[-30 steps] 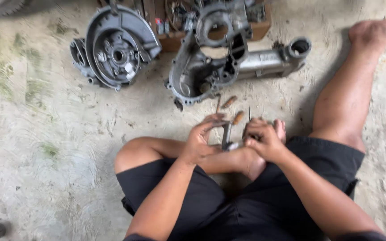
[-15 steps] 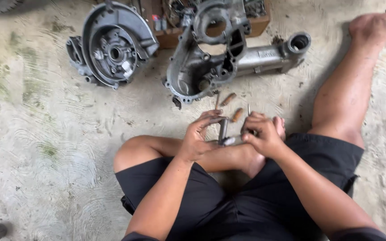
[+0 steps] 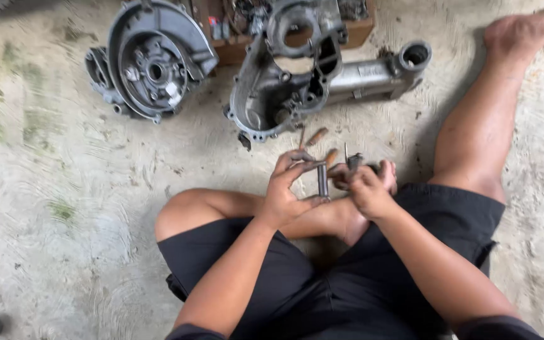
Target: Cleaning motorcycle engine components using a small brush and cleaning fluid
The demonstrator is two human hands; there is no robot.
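"What have you got there?"

"My left hand [image 3: 284, 192] is pinched on a short metal pin [image 3: 322, 181], held upright over my folded shin. My right hand [image 3: 368, 187] is closed round a small dark tool [image 3: 354, 161], just beside the pin."

"Any trick to it?"

"I'd say keep the pin square and both hands close together. The engine casing [image 3: 284, 94] and round cover [image 3: 152, 69] lie on the concrete floor [image 3: 51, 189] ahead."
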